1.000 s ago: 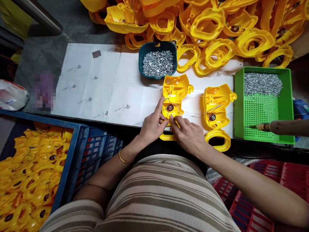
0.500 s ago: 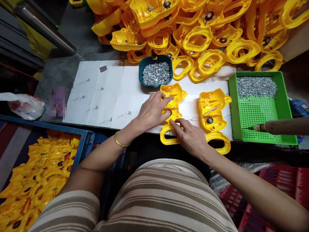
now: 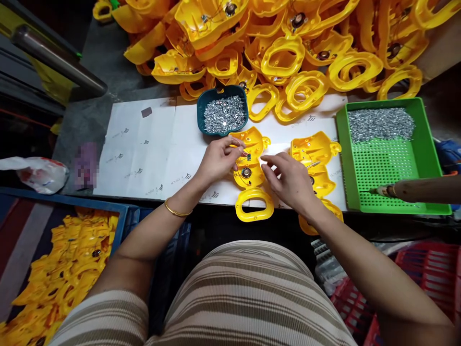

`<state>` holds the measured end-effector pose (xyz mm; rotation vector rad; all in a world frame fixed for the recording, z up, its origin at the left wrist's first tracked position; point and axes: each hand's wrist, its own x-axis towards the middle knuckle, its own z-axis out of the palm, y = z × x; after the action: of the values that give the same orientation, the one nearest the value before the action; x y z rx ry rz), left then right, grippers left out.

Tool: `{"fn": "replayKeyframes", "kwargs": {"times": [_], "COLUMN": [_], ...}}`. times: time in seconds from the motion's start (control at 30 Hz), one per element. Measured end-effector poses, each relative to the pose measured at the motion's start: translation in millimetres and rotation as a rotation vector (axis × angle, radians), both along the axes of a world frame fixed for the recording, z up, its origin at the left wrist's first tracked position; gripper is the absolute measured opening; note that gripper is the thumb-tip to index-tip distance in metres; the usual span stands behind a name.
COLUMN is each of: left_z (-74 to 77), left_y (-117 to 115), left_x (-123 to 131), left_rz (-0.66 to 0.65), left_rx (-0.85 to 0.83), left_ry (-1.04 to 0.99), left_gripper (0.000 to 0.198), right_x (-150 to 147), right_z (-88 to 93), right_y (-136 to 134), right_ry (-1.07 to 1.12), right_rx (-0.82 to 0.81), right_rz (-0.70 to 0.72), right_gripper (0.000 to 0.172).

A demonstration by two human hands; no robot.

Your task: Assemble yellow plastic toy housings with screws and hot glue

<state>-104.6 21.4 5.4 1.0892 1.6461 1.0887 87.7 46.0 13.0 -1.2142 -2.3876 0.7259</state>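
My left hand [image 3: 220, 157] is closed in a pinch on thin wires over a yellow plastic half-shell [image 3: 254, 142]. Beside those fingertips a small green circuit board [image 3: 248, 156] shows in the shell. Below the board sits a round speaker [image 3: 246, 172], and an oval handle loop [image 3: 254, 218] points toward me. My right hand [image 3: 290, 180] hovers between this shell and a second yellow half-shell [image 3: 310, 145], thumb and fingers apart, holding nothing. It hides part of the second shell and its speaker.
A dark teal bowl [image 3: 200, 113] of small screws stands behind the first shell. At right is a green perforated basket [image 3: 394, 168] of metal pieces, with a screwdriver-like tool [image 3: 425, 189] above it. Yellow shells [image 3: 201, 29] pile up behind; more fill a blue crate [image 3: 122, 214] at lower left.
My left hand has drawn back slightly and pinched the wires; the green board now shows. My right hand has left the first shell's lower part and moved up and right.
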Motion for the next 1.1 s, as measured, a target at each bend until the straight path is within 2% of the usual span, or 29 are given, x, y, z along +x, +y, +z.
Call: {"fn": "replayKeyframes", "kwargs": {"times": [0.13, 0.27, 0.4, 0.5, 0.6, 0.67, 0.73, 0.83, 0.93, 1.03, 1.1], "left_z": [-3.5, -3.4, -6.4, -11.1, -13.1, -12.0, -9.9, -7.4, -6.8, -7.9, -9.8], "left_y": [-2, -9, -23, -33, -40, -43, -44, -38, -27, -17, -13], "left_x": [2, 2, 2, 2, 1, 0, 2, 8, 17, 21, 20], "left_rz": [0.042, -0.006, -0.105, -0.232, -0.311, -0.312, -0.237, -0.149, -0.25, -0.315, -0.335], "left_rx": [-0.034, -0.036, 0.093, 0.148, 0.186, 0.228, 0.298, 0.398, 0.442, 0.464, 0.477], "left_ry": [-0.133, -0.093, 0.145, 0.194, 0.241, 0.348, 0.502, 0.775, 0.966, 1.003, 0.993], "left_gripper": [0.003, 0.007, 0.027, 0.039, 0.035, 0.03, 0.027, 0.033, 0.035, 0.022, 0.02], "right_x": [-19, -26, -25, -21, -13, -8, -4, -2, -3, -5, -5], "right_z": [-4.4, -15.1, -17.3, -8.4, 4.0, 10.2, 13.4, 14.1, 13.9, 14.0, 13.2], "right_y": [15, 22, 30, 33, 31, 28, 26, 25, 26, 28, 29], "right_ry": [-0.033, 0.065, 0.192, 0.163, 0.004, -0.11, -0.182, -0.253, -0.318, -0.356, -0.361], "right_rx": [-0.071, -0.17, -0.196, -0.2, -0.248, -0.258, -0.235, -0.185, -0.151, -0.145, -0.161], "right_rz": [-0.007, -0.035, -0.08, -0.088, -0.03, -0.014, -0.01, 0.017, 0.042, 0.082, 0.098], "right_gripper": [0.029, 0.021, 0.023, 0.028, 0.03, 0.028, 0.027, 0.027, 0.028, 0.029, 0.03]}}
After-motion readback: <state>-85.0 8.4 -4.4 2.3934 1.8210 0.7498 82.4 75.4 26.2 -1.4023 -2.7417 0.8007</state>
